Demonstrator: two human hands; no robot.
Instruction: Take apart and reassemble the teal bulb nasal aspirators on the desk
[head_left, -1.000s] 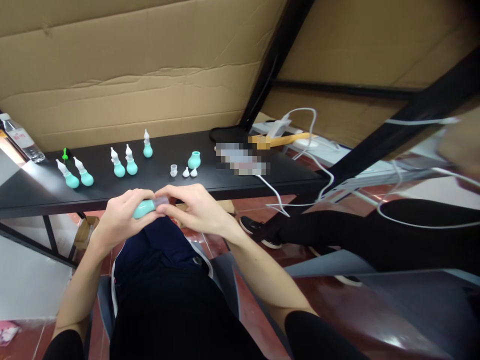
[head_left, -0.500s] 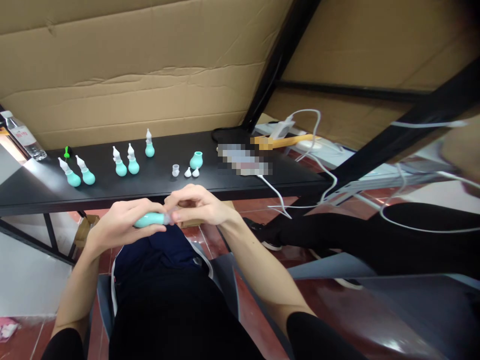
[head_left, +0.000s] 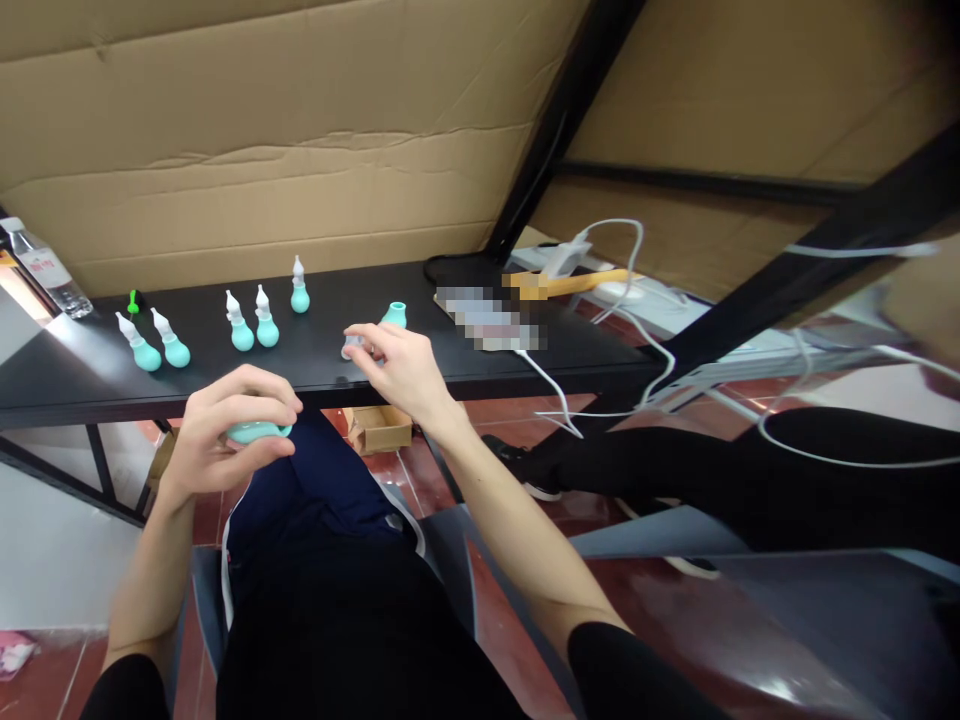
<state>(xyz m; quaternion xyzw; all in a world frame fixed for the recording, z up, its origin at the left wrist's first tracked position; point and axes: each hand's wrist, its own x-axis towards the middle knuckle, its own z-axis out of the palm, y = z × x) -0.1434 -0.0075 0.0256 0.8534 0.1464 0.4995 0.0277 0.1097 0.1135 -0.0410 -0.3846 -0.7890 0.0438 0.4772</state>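
My left hand [head_left: 236,425] is wrapped round a teal rubber bulb [head_left: 259,432], held just in front of the table edge; its mouth faces right. Over the table, my right hand [head_left: 401,370] has thumb and forefinger at a small clear plastic connector [head_left: 350,346]. Fingers partly cover that piece. Just behind my right hand stands another teal bulb [head_left: 395,314] with an open top, its lower part hidden. The small white tips seen near it earlier are behind the hand.
Several teal nasal aspirators [head_left: 299,298] with clear tops stand on the black table [head_left: 322,352]. A water bottle [head_left: 46,268] is at the far left. A blurred-out object [head_left: 491,318] with a white cable [head_left: 551,385] lies right. A person's dark-clad leg [head_left: 675,470] is at right.
My hands have parted. The right hand moved up from the bulb's mouth to the connector on the table; the left drew back left with the bulb, whose mouth now shows no clear piece.
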